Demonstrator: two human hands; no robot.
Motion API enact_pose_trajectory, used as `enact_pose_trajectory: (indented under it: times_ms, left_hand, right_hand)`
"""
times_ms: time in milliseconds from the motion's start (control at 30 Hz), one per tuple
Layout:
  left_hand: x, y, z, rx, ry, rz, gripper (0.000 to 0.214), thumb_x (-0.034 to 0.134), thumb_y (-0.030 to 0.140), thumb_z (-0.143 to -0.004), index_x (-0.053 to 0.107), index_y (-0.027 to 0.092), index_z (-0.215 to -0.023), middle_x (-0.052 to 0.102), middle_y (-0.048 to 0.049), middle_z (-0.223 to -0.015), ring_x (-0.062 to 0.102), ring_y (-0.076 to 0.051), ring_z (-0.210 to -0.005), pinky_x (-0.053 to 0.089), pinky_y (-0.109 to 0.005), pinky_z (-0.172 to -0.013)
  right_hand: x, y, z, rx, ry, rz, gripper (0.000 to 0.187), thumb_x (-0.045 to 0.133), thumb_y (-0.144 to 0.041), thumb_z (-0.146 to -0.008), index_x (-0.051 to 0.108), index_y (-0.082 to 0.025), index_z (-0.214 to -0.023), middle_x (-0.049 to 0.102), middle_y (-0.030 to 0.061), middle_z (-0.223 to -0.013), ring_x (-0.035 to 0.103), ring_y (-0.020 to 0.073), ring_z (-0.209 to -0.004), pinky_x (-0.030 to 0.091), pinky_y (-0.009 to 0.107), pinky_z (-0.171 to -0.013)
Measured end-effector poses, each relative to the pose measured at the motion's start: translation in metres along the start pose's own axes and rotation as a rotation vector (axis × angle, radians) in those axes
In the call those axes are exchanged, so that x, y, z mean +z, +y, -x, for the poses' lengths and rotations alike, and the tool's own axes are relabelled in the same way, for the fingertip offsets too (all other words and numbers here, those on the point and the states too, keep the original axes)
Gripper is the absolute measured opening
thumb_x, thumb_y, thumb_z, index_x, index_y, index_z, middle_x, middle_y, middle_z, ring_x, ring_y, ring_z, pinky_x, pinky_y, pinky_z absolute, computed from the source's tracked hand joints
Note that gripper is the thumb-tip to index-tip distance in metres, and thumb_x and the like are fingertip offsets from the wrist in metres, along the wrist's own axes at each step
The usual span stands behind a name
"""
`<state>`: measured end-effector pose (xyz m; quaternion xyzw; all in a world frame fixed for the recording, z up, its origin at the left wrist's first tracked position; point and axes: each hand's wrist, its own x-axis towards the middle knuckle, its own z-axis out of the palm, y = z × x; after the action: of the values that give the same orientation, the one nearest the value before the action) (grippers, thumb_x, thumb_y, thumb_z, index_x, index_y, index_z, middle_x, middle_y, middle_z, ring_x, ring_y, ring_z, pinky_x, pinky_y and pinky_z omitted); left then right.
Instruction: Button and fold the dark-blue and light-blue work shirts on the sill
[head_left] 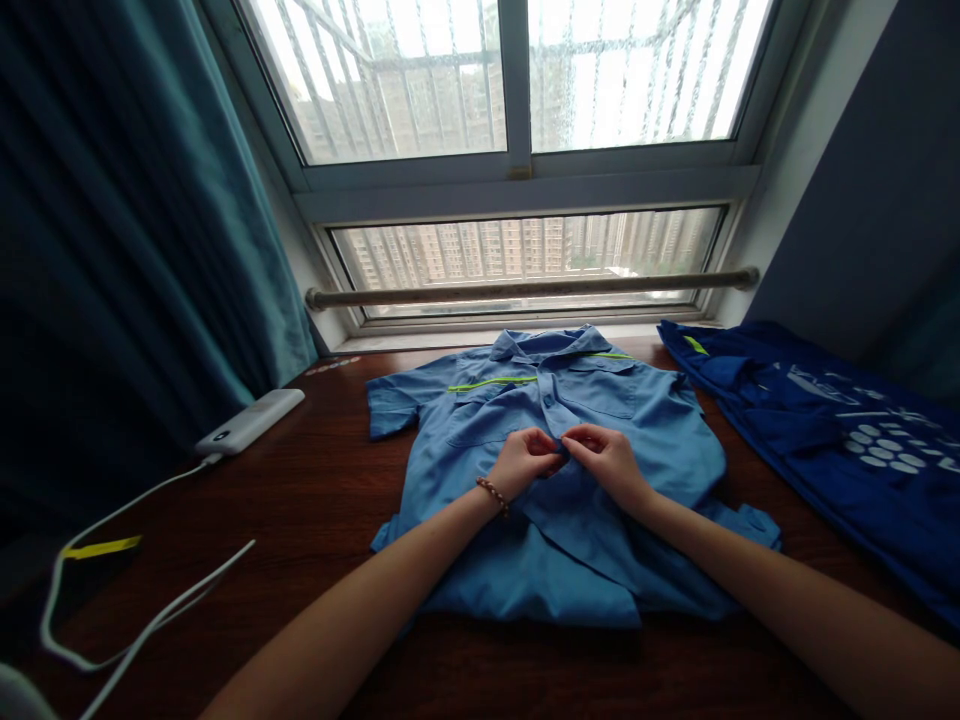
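Light-blue shirt (465,510), laid front-up on the surface (322,500), exposing its placket (550,403); left hand (523,464) and right hand (606,462) pinch it.

wooden table (315,510): blue shirt (555,540), navy garment (817,430), white device (251,422), cable (154,623)

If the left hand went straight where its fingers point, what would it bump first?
Probably the right hand, at the front of the light blue shirt; exact depth is hard to judge.

shirt (566,520): pinched spot hidden | dark-blue garment (832,440): cut off right | white object (19,697): cut off
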<state>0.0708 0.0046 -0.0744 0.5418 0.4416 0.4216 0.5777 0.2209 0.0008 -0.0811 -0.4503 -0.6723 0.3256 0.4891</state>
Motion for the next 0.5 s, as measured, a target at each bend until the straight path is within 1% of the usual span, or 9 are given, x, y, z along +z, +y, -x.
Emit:
enact_pose_trajectory:
  times_ms: [100, 200, 267, 367, 433, 500]
  left_hand:
    - [0.001, 0.001, 0.0, 0.012, -0.001, 0.03, 0.027, 0.073, 0.022, -0.054, 0.049, 0.013, -0.061, 0.055, 0.0039, -0.046, 0.053, -0.008, -0.042, 0.039, -0.018, -0.042]
    - [0.002, 0.0, 0.0, 0.011, -0.007, 0.052, 0.025, 0.073, 0.022, -0.054, 0.05, 0.014, -0.061, 0.056, 0.0036, -0.048, 0.054, -0.009, -0.043, 0.04, -0.019, -0.044]
    - [0.001, -0.001, 0.0, 0.013, -0.014, 0.06, 0.025, 0.072, 0.023, -0.054, 0.051, 0.013, -0.062, 0.058, 0.0026, -0.05, 0.054, -0.01, -0.044, 0.041, -0.02, -0.045]
    - [0.001, -0.002, 0.0, 0.016, -0.03, 0.063, 0.025, 0.073, 0.024, -0.054, 0.052, 0.013, -0.062, 0.058, 0.0018, -0.049, 0.054, -0.009, -0.044, 0.039, -0.019, -0.044]
    - [0.0, -0.002, -0.001, 0.019, -0.03, 0.05, 0.025, 0.073, 0.024, -0.054, 0.053, 0.012, -0.063, 0.057, 0.002, -0.048, 0.052, -0.009, -0.043, 0.038, -0.019, -0.043]
    - [0.0, -0.002, -0.001, 0.018, -0.022, 0.03, 0.025, 0.073, 0.025, -0.054, 0.054, 0.012, -0.063, 0.057, 0.002, -0.048, 0.052, -0.009, -0.043, 0.037, -0.019, -0.043]
  right_hand:
    - [0.0, -0.005, 0.003, -0.04, -0.004, -0.001, 0.018, 0.054, -0.03, -0.075, 0.065, -0.017, -0.079, 0.066, 0.0032, -0.074, 0.061, 0.0156, -0.066, 0.047, 0.025, -0.061]
    - [-0.001, -0.011, 0.005, -0.086, 0.005, 0.07, 0.017, 0.052, -0.027, -0.075, 0.065, -0.018, -0.081, 0.066, 0.0029, -0.076, 0.06, 0.0149, -0.066, 0.047, 0.025, -0.061]
    - [-0.001, -0.012, 0.005, -0.113, 0.009, 0.12, 0.016, 0.052, -0.021, -0.073, 0.065, -0.018, -0.082, 0.065, 0.0024, -0.078, 0.059, 0.0147, -0.068, 0.047, 0.026, -0.062]
    - [-0.002, -0.011, 0.004, -0.154, 0.016, 0.181, 0.021, 0.052, -0.012, -0.067, 0.064, -0.019, -0.082, 0.065, 0.0014, -0.079, 0.058, 0.0151, -0.073, 0.046, 0.027, -0.067]
    - [-0.002, -0.009, 0.003, -0.157, 0.022, 0.188, 0.022, 0.051, -0.011, -0.067, 0.064, -0.019, -0.082, 0.064, 0.001, -0.079, 0.058, 0.0149, -0.074, 0.046, 0.027, -0.068]
    - [-0.002, -0.006, 0.003, -0.137, 0.033, 0.171, 0.019, 0.051, -0.014, -0.069, 0.064, -0.018, -0.083, 0.064, 0.0012, -0.078, 0.058, 0.0144, -0.072, 0.046, 0.026, -0.067]
